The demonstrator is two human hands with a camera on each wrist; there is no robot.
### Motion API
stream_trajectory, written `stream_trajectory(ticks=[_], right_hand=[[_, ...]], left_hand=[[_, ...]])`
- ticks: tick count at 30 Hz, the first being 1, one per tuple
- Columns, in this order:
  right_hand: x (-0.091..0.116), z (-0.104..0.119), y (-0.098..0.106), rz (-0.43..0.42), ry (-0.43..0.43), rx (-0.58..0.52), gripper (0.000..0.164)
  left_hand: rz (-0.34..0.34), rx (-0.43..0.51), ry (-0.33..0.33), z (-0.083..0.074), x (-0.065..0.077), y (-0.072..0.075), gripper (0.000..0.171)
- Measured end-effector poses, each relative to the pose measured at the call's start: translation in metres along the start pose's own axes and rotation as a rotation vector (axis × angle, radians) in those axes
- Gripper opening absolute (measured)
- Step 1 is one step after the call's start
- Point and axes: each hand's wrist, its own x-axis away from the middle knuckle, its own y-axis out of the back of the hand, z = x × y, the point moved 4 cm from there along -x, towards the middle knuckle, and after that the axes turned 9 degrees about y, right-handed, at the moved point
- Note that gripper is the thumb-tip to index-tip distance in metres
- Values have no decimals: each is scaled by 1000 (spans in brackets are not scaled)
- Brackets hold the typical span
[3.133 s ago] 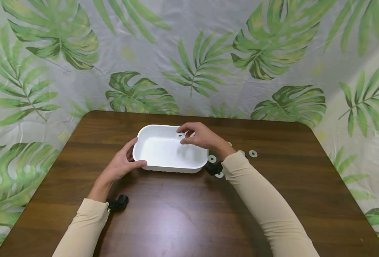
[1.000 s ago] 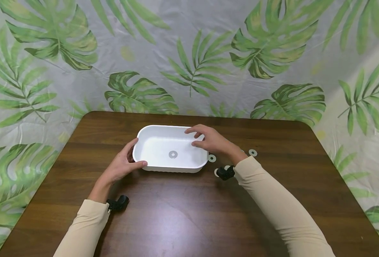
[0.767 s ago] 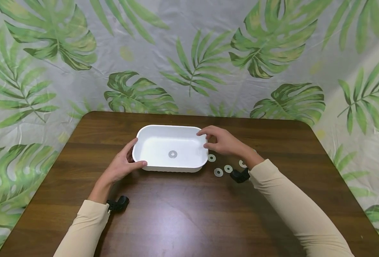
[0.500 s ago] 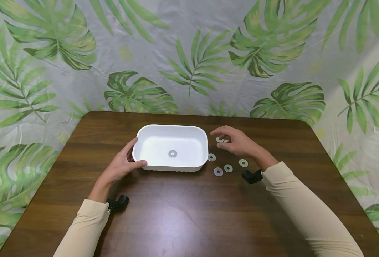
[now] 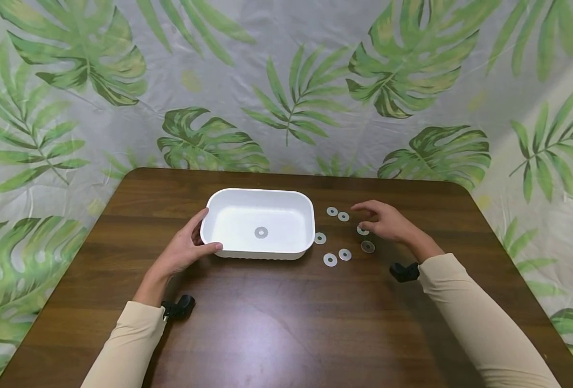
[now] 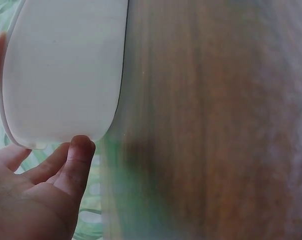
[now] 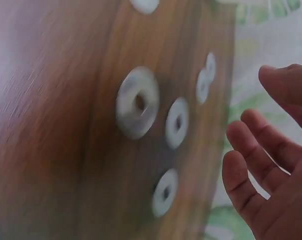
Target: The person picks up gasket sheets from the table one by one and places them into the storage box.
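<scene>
A white rectangular container (image 5: 257, 252) with rounded corners stands on the table, one flat metal washer (image 5: 261, 233) lying on its floor. My left hand (image 5: 183, 247) grips the container's left end, thumb on the front rim and fingers round the side. In the left wrist view, the fingers of my left hand (image 6: 45, 192) press against the container's wall (image 6: 63, 75). Out to the right, my right hand (image 5: 388, 222) hovers over the loose washers, thumb and fingers apart with nothing between them. Its thumb partly covers one washer (image 5: 363, 231); in the right wrist view the hand (image 7: 276, 175) is beside several washers (image 7: 177, 122).
Several washers are scattered right of the container: a pair at the back (image 5: 343, 216), one by the container's side (image 5: 320, 238), others nearer the front (image 5: 330, 260). The brown wooden table (image 5: 267, 318) meets a leaf-patterned cloth (image 5: 296, 97) behind it.
My right hand has released a washer, which now lies inside the container. It has then drawn away rightward, to above the loose washers. My left hand has stayed on the container.
</scene>
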Motion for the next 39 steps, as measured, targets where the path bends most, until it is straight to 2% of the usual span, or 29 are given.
stream_trajectory(ticks=[10,21,29,39], right_hand=[[23,-38,8,-23,-95,-32,45],[37,-61,4,-51,-107,39,43],[35,-67,-3,-57,-86,106,35],[21,-68,3,18,-106,127,27]], left_hand=[[5,20,-3,1,0,-3,98],[13,7,10,1,0,-4,99],[12,9,4,1,1,-4,99],[11,20,2,1,1,-1,99]])
